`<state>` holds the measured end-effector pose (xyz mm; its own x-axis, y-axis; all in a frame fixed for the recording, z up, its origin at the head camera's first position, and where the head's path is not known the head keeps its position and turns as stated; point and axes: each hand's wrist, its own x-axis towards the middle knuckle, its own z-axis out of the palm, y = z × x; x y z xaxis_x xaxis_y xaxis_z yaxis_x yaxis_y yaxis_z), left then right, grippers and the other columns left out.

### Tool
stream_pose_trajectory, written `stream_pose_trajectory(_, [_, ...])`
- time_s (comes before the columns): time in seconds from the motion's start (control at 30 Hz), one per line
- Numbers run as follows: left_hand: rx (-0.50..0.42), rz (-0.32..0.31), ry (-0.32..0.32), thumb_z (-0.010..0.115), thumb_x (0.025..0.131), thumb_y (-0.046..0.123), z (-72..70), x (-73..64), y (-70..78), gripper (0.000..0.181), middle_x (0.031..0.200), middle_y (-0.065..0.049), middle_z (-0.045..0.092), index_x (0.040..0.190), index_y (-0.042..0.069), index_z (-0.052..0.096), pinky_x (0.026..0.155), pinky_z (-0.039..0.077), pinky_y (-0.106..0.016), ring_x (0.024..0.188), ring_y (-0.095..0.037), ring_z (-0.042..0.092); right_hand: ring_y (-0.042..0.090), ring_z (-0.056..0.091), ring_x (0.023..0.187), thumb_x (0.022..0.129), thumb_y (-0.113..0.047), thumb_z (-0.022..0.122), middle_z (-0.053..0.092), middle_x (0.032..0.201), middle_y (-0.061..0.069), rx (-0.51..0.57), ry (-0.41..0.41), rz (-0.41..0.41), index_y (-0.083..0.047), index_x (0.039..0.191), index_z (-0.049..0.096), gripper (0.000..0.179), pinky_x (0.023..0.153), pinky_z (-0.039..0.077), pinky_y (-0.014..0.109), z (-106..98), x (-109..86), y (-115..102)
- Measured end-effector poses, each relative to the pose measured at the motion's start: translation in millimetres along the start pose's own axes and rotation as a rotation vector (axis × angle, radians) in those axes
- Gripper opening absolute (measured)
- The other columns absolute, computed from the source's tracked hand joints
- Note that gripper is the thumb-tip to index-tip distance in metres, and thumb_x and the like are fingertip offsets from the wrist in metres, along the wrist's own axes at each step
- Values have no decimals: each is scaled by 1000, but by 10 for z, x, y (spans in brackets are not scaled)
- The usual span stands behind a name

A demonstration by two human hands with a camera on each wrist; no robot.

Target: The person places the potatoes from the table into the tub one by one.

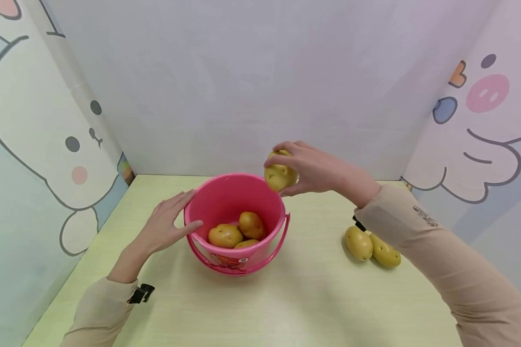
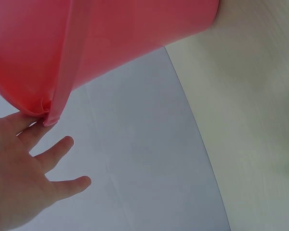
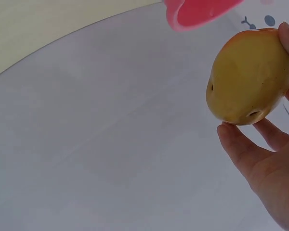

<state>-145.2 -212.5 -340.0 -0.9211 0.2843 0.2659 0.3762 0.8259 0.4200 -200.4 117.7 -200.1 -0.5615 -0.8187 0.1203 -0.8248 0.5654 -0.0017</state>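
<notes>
A pink bucket (image 1: 236,188) stands upright on the table, its handle hanging down at the front. Three yellow-brown potatoes (image 1: 226,235) lie at its bottom. My right hand (image 1: 317,168) grips another potato (image 3: 253,77) between thumb and fingers, up at the bucket's right back rim. In the right wrist view this potato is apart from the pink rim (image 3: 197,14). On the bucket's left side my left hand (image 1: 167,224) rests with fingers extended, the thumb reaching over the rim. The left wrist view has its fingers (image 2: 55,154) spread, some touching the rim beside the handle joint.
Two more potatoes (image 1: 358,243) lie side by side on the pale yellow table (image 1: 312,299), to the right of the bucket, below the right sleeve. A plain pale wall (image 1: 252,86) rises behind the table, and walls with cartoon animals flank it.
</notes>
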Motion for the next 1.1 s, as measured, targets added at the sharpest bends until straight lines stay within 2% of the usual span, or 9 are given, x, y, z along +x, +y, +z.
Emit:
stream_pose_trajectory(0.33, [0, 0, -2, 66, 74, 38, -11, -3, 6, 79, 136, -14, 34, 138, 10, 29, 94, 17, -59, 125, -34, 22, 24, 34, 112, 68, -35, 75, 39, 125, 7, 37, -75, 12, -23, 120, 50, 59, 78, 45, 34, 5, 199, -144])
stream_pose_trajectory(1.1, [2, -2, -10, 66, 74, 39, -10, 1, 7, 80, 135, -14, 35, 138, 11, 29, 94, 17, -59, 124, -34, 22, 20, 37, 106, 67, -33, 75, 42, 121, 5, 78, -217, 53, -23, 121, 50, 61, 73, 46, 27, 163, 601, -329])
